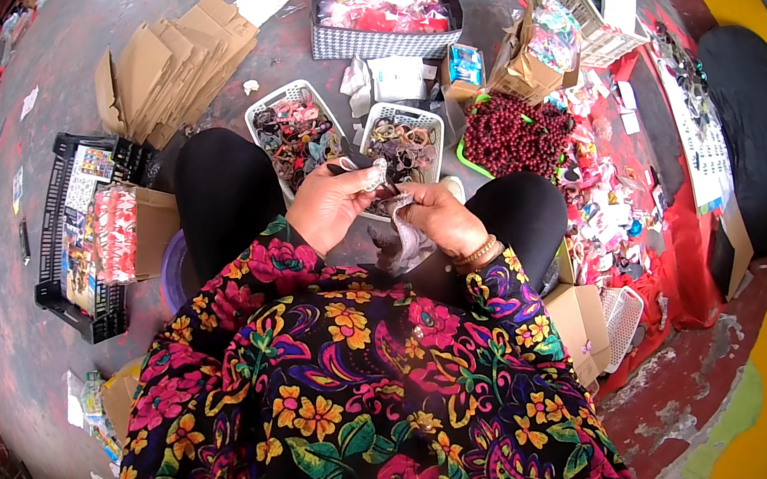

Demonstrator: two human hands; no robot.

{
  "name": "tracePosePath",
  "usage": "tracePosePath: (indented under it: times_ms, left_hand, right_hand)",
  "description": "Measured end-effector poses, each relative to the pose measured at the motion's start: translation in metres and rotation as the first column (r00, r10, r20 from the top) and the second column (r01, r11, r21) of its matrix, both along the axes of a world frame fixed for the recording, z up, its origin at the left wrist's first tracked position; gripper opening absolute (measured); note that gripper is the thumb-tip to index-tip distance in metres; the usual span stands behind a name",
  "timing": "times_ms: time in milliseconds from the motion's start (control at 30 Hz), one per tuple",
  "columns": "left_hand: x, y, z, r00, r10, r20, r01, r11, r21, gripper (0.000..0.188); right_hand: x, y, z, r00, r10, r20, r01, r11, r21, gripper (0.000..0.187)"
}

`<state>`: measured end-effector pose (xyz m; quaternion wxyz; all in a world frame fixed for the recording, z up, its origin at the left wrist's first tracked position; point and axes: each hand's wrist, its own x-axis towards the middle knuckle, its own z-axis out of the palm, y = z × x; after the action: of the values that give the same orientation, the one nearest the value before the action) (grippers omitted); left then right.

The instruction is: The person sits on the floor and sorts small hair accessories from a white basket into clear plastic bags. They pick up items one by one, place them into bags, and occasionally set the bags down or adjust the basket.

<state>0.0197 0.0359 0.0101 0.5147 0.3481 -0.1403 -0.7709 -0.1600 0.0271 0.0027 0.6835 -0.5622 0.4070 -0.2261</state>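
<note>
My left hand (329, 206) and my right hand (440, 215) meet above my lap, between my black-trousered knees. Together they grip a small clear plastic packet (377, 178) with something small inside; I cannot make out what. A limp strip of clear plastic (402, 245) hangs down from my right hand. Just beyond my hands stand two white slotted baskets (262, 111) (430, 114), both filled with dark, mixed-colour hair ties. My flowered sleeves cover both forearms, and a beaded bracelet circles my right wrist.
A green tray of dark red beads (516, 133) sits right of the baskets. A black box of pink packets (383, 6) lies ahead, flattened cardboard (167, 68) at far left, a black crate (75, 245) on my left, and small cartons (582, 320) by my right knee.
</note>
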Motion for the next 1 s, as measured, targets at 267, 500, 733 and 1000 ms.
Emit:
tracePosePath:
  times_ms: [267, 500, 733, 1000]
  left_hand:
    - [0.021, -0.014, -0.01, 0.988, 0.142, -0.064, -0.144, 0.989, -0.04, 0.009]
    - [0.027, -0.038, -0.027, 0.948, 0.297, 0.114, -0.289, 0.954, -0.08, 0.006]
    - [0.0, -0.042, -0.089, 0.912, -0.043, 0.409, -0.014, 0.99, 0.137, 0.01]
    - [-0.039, -0.057, -0.142, 0.897, -0.264, 0.356, 0.209, 0.96, 0.185, 0.007]
  right_hand:
    - [-0.019, 0.01, -0.007, 0.995, -0.006, 0.1, -0.004, 0.995, 0.096, 0.031]
    - [-0.058, 0.008, 0.029, 0.951, -0.184, 0.249, 0.131, 0.968, 0.215, 0.039]
    - [-0.096, -0.003, 0.007, 0.635, -0.452, 0.627, 0.441, 0.878, 0.186, 0.058]
    - [-0.091, -0.005, 0.008, 0.61, -0.493, 0.62, 0.482, 0.852, 0.204, 0.055]
